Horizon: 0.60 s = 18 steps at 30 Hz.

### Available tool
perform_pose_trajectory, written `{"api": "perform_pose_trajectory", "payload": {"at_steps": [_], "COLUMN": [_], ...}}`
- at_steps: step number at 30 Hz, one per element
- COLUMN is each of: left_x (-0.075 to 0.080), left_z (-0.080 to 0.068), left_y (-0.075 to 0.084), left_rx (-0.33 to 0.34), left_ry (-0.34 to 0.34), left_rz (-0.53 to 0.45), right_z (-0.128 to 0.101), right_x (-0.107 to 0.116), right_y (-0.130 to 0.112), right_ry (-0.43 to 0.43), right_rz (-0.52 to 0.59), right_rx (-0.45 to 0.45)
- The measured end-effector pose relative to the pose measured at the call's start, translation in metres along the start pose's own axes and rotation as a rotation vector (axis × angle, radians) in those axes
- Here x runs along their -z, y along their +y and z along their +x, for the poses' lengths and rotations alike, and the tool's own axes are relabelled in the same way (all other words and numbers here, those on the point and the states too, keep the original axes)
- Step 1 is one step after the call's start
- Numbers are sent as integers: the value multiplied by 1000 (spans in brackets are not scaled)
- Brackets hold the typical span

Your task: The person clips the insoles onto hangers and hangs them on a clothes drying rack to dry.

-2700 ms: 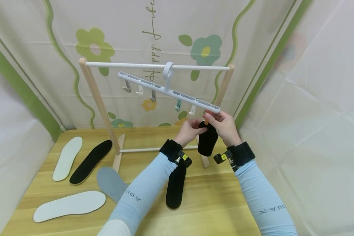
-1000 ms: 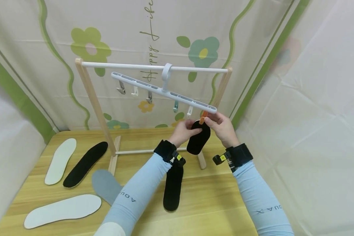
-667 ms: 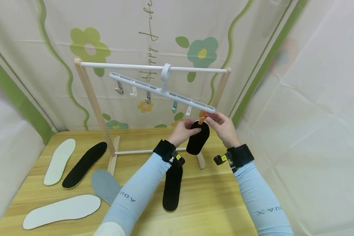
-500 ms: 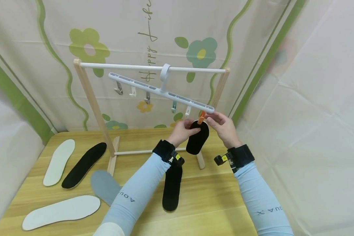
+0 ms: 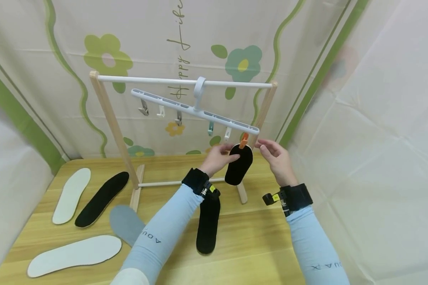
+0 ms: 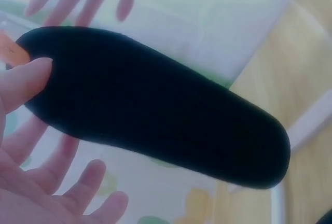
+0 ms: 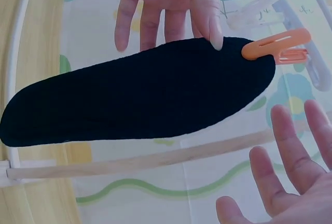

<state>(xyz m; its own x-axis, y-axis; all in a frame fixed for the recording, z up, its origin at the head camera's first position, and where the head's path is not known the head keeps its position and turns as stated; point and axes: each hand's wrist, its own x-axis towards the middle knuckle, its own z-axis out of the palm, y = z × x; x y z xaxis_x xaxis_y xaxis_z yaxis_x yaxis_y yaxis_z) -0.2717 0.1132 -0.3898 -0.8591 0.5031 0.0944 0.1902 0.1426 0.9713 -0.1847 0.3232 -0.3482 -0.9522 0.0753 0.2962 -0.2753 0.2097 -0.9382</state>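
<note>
A black insole (image 5: pixel 239 166) hangs by its upper end from an orange clip (image 7: pixel 277 44) at the right end of a pale grey clip hanger (image 5: pixel 196 111). My left hand (image 5: pixel 219 159) pinches the insole just below that clip, thumb on the front face and fingers behind. In the left wrist view the insole (image 6: pixel 155 105) stretches slantwise past the thumb. My right hand (image 5: pixel 276 160) is apart from insole and clip, to their right, its fingers spread and holding nothing. The right wrist view shows the clip's jaws closed over the insole's edge.
The hanger hooks over a white rail (image 5: pixel 146 80) of a wooden stand (image 5: pixel 110 126). Several other clips dangle from it. On the table (image 5: pixel 256 245) lie white insoles (image 5: pixel 75 255), a black insole (image 5: pixel 102 200), a grey insole (image 5: pixel 126 223) and another black insole (image 5: pixel 208 233) partly under my left wrist.
My right hand has let go of the orange clip and moved off to the right. The clip now grips the insole, which has shifted slightly left. My left hand keeps its pinch.
</note>
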Motion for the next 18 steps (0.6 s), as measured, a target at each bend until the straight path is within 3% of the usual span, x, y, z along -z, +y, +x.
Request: {"api": "perform_pose_trajectory", "payload": {"at_steps": [10,18], "left_x": [23,47], "left_z": [-23,-64], "left_y": [-17,-37], "left_rx": [21,44], "left_ry": [19,52], "left_rz": [-32,-16], "right_z": [-32,-64], "right_x": [5,11], "right_y": [13,28], "right_ry": [32,114], "right_rz": [-78,-35], "right_rx": [-11,-52]}}
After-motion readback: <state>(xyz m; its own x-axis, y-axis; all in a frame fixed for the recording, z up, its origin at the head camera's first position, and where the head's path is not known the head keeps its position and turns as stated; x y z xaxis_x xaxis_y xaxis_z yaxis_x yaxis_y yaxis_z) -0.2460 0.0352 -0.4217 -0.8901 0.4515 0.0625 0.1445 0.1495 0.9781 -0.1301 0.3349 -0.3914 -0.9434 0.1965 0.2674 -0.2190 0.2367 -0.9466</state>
